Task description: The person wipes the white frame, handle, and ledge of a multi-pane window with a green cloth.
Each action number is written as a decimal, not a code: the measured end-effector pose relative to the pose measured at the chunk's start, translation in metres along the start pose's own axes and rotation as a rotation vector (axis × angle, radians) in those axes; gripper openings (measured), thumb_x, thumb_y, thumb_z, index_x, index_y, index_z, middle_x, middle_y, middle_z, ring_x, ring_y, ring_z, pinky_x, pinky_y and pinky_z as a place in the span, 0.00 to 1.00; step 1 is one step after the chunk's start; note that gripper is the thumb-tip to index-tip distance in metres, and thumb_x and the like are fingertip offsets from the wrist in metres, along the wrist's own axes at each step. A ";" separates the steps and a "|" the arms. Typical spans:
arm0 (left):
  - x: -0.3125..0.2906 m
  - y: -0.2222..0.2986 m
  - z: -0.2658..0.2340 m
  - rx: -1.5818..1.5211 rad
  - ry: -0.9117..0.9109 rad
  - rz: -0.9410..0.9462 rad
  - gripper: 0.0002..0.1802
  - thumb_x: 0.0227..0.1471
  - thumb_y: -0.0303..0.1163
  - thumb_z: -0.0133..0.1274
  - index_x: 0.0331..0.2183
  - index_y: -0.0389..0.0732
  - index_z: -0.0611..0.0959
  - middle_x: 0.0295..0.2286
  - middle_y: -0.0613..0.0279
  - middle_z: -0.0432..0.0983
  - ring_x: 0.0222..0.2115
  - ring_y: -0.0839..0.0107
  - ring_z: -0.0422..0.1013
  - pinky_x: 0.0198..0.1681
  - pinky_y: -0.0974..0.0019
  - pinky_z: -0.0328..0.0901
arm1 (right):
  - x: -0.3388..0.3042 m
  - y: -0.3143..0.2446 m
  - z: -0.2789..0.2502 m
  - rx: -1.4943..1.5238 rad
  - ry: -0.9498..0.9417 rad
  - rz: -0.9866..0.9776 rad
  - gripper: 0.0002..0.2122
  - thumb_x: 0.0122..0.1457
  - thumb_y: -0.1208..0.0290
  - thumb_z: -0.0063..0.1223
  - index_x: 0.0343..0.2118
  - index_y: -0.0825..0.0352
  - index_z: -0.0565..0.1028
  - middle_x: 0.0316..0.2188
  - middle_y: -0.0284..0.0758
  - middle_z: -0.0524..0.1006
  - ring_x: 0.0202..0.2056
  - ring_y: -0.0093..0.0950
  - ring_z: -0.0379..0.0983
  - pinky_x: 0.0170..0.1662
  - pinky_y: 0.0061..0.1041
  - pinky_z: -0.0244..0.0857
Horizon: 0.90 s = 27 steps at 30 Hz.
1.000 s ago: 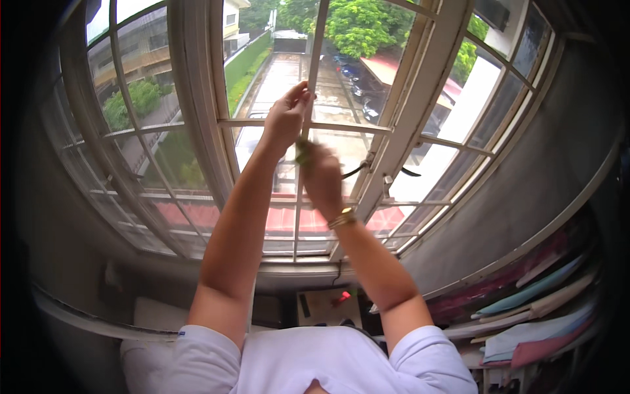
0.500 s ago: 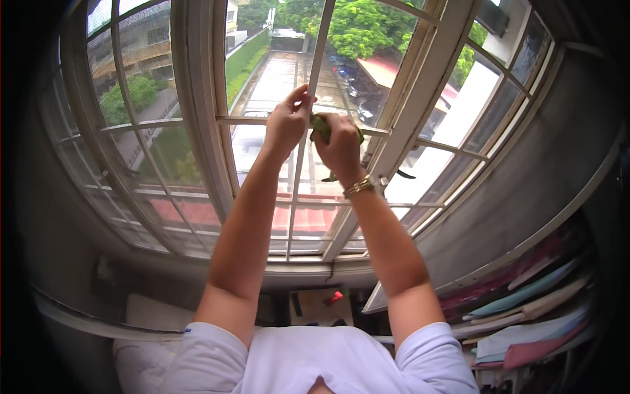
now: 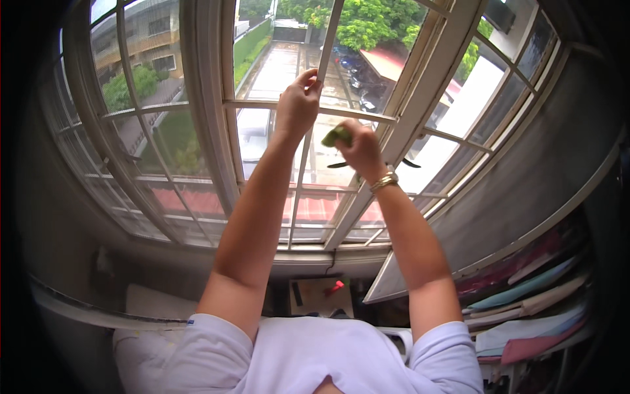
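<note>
In front of me is a window with pale frames and thin glazing bars. My left hand (image 3: 300,108) is raised to an upright window bar (image 3: 328,43), fingers closed round its edge. To the right and a little lower, my right hand (image 3: 361,148) grips a bunched green cloth (image 3: 336,136). The cloth sits in front of a pane, just right of the upright bar and below a crossbar (image 3: 354,113); whether it touches the glass I cannot tell. A gold-coloured bracelet (image 3: 384,180) circles my right wrist. Dark curved window handles (image 3: 411,163) show on both sides of that wrist.
Folded clothes (image 3: 525,338) lie on shelves at the lower right, beside a slanting pale-edged panel (image 3: 472,243). Below the sill (image 3: 308,257) stands a light board (image 3: 318,299) with a red object (image 3: 337,286). White bedding (image 3: 141,351) is at the lower left.
My right hand has drawn the cloth away from the upright bar, rightward and slightly down. The left hand keeps its hold on the bar. The whole view has shifted slightly.
</note>
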<state>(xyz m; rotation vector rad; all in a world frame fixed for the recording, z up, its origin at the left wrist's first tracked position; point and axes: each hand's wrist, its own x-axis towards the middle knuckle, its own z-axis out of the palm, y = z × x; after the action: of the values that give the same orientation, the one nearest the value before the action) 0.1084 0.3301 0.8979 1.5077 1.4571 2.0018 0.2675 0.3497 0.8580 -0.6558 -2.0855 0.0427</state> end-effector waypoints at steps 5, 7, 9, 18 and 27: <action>-0.005 0.002 0.000 0.042 0.003 -0.016 0.16 0.51 0.35 0.49 0.43 0.43 0.77 0.32 0.56 0.78 0.31 0.61 0.74 0.35 0.63 0.66 | 0.052 -0.019 -0.065 -0.626 0.273 -0.349 0.06 0.44 0.71 0.56 0.28 0.59 0.75 0.28 0.33 0.76 0.36 0.30 0.71 0.45 0.33 0.57; -0.006 0.003 -0.004 0.044 0.002 -0.024 0.16 0.51 0.34 0.49 0.43 0.43 0.77 0.32 0.56 0.78 0.32 0.60 0.74 0.35 0.63 0.66 | 0.088 -0.035 -0.091 -0.949 0.222 -0.515 0.05 0.48 0.69 0.54 0.29 0.57 0.76 0.30 0.30 0.76 0.39 0.28 0.70 0.48 0.33 0.54; -0.004 0.003 -0.007 0.051 0.005 -0.004 0.16 0.51 0.34 0.49 0.43 0.43 0.77 0.32 0.55 0.78 0.32 0.60 0.74 0.36 0.63 0.66 | 0.120 -0.037 -0.109 -1.104 0.198 -0.606 0.04 0.50 0.68 0.52 0.30 0.57 0.76 0.31 0.29 0.75 0.40 0.27 0.69 0.49 0.32 0.53; -0.004 -0.001 0.003 0.003 0.049 -0.016 0.15 0.51 0.34 0.49 0.42 0.43 0.77 0.33 0.55 0.77 0.31 0.61 0.74 0.36 0.64 0.66 | 0.104 -0.002 -0.089 -1.571 -0.245 -0.162 0.12 0.55 0.64 0.40 0.30 0.59 0.79 0.30 0.32 0.76 0.38 0.26 0.70 0.43 0.32 0.54; -0.038 0.015 0.026 0.192 0.434 0.496 0.24 0.47 0.29 0.53 0.46 0.39 0.67 0.42 0.44 0.60 0.41 0.51 0.60 0.49 0.57 0.54 | 0.061 -0.008 -0.083 -0.578 0.151 -0.064 0.09 0.49 0.70 0.49 0.34 0.66 0.73 0.32 0.38 0.76 0.37 0.32 0.72 0.44 0.34 0.61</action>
<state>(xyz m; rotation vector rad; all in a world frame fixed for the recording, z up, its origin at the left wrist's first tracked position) 0.1522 0.3119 0.8864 1.7212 1.5806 2.6848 0.3031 0.3536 0.9553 -0.8988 -1.9700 -0.6465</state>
